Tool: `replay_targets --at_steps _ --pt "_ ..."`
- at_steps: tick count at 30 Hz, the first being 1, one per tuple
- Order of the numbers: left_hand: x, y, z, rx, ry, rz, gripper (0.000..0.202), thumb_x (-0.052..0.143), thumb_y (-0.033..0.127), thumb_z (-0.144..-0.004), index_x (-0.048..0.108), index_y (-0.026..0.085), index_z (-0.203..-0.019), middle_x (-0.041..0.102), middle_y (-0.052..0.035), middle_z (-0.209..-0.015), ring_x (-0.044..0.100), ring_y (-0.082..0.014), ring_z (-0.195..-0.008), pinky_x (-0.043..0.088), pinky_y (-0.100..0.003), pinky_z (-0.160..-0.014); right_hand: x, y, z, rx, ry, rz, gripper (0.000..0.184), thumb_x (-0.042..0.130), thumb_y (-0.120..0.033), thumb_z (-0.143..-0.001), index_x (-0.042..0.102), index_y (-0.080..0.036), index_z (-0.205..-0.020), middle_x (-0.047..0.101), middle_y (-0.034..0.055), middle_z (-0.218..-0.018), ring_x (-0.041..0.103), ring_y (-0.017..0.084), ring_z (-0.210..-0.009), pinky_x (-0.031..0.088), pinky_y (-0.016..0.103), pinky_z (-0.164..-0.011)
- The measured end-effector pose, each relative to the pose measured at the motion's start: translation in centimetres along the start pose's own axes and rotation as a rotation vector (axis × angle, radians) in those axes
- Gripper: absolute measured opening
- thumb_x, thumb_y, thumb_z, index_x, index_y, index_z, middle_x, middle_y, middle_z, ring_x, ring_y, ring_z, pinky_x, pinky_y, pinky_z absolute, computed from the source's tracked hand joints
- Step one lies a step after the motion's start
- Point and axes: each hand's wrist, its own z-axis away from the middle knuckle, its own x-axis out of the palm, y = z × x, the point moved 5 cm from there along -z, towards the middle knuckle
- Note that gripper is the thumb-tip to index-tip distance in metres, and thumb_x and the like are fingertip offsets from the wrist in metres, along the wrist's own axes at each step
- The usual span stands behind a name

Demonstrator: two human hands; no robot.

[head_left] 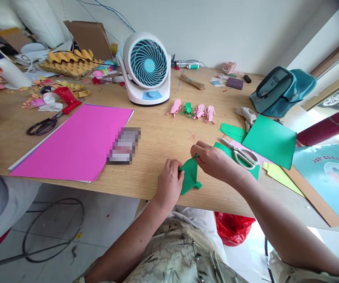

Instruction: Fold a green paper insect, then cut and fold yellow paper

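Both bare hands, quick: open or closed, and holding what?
Left hand: closed, holding the folded green paper piece at its left edge.
Right hand: closed, pinching that piece near its upper right corner.

Near the front of the table (163, 137), a folded sheet (189, 173) is resting between the left grip (171, 182) and the right grip (212, 157). Beyond it, four figures (199, 111) are sitting in a row, before the fan (148, 70) and to its right. A sheet stack (77, 145) is lying left, scissors (49, 122) resting beside it, egg cartons (69, 68) sitting behind. On the right, other scissors (234, 148) are lying on paper pieces (255, 172), a bag (297, 88) standing behind them.
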Motion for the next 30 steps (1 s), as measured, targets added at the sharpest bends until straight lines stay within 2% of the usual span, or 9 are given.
replay_targets --at_steps 5,7,11,15,19,21,26,30 --pt "-0.2 0.6 0.6 0.067 -0.012 -0.177 0.015 0.056 0.009 -0.088 0.049 0.022 -0.088 0.057 -0.0043 -0.093 0.057 -0.0229 -0.089 0.047 -0.034 -0.073 0.0 -1.3 0.2 -0.033 -0.002 0.059 0.023 0.047 -0.002 -0.085 0.060 -0.019 -0.093 0.057 0.0070 -0.094 0.050 0.014 -0.063 0.025 0.029 -0.056" --pt "-0.4 0.6 0.9 0.098 -0.025 -0.184 0.014 0.054 0.008 -0.089 0.050 0.022 -0.089 0.058 -0.0047 -0.094 0.057 -0.0225 -0.090 0.047 -0.034 -0.074 0.0 -1.9 0.5 -0.071 0.021 0.119 0.024 0.048 0.000 -0.083 0.060 -0.018 -0.092 0.058 0.0082 -0.095 0.050 0.015 -0.063 0.027 0.030 -0.057" --pt "-0.6 0.6 1.7 0.221 -0.063 -0.133 0.017 0.049 0.004 -0.091 0.055 0.020 -0.091 0.059 -0.0056 -0.097 0.057 -0.0206 -0.092 0.049 -0.032 -0.077 0.1 -2.7 1.3 -0.125 0.069 0.142 0.026 0.044 0.000 -0.086 0.061 -0.017 -0.094 0.056 0.0135 -0.113 0.049 0.014 -0.063 0.034 0.031 -0.059" --pt "-0.7 0.5 2.6 0.353 -0.060 -0.139 0.015 0.049 0.005 -0.093 0.059 0.017 -0.089 0.057 -0.0059 -0.094 0.055 -0.0189 -0.088 0.051 -0.031 -0.079 0.2 -2.9 1.7 -0.114 0.105 -0.006 0.026 0.043 -0.002 -0.088 0.061 -0.017 -0.100 0.057 0.0126 -0.108 0.057 0.017 -0.074 0.044 0.031 -0.066" --pt "-0.8 0.4 3.3 0.414 -0.066 -0.210 0.017 0.048 0.003 -0.092 0.061 0.014 -0.098 0.059 -0.0069 -0.093 0.055 -0.0200 -0.086 0.053 -0.034 -0.080 0.4 -2.9 1.9 -0.037 0.191 -0.240 0.042 0.052 -0.004 -0.086 0.051 -0.018 -0.126 0.064 0.0067 -0.098 0.063 0.017 -0.078 0.049 0.029 -0.071" --pt "-1.3 0.5 3.6 0.427 -0.068 -0.189 0.018 0.049 0.003 -0.092 0.061 0.012 -0.102 0.062 -0.0080 -0.094 0.056 -0.0208 -0.087 0.054 -0.035 -0.081 0.6 -2.9 2.1 -0.004 0.252 -0.337 0.049 0.054 -0.005 -0.086 0.046 -0.018 -0.132 0.067 0.0039 -0.094 0.064 0.016 -0.077 0.050 0.028 -0.071" --pt "-2.1 0.8 4.1 0.466 -0.092 -0.204 0.019 0.052 0.008 -0.092 0.064 0.014 -0.105 0.067 -0.0092 -0.098 0.055 -0.0226 -0.088 0.054 -0.038 -0.081 1.4 -3.8 2.9 -0.067 0.291 -0.402 0.022 0.051 -0.009 -0.092 0.063 -0.019 -0.108 0.070 0.0055 -0.095 0.065 0.017 -0.081 0.051 0.029 -0.074" --pt "-2.2 0.6 4.6 0.449 -0.097 -0.230 0.023 0.053 0.009 -0.091 0.064 0.014 -0.110 0.067 -0.0104 -0.103 0.057 -0.0234 -0.094 0.054 -0.039 -0.086 2.2 -4.4 3.2 -0.130 0.252 -0.414 0.032 0.044 -0.007 -0.095 0.066 -0.021 -0.114 0.067 0.0077 -0.101 0.062 0.018 -0.092 0.050 0.032 -0.081"
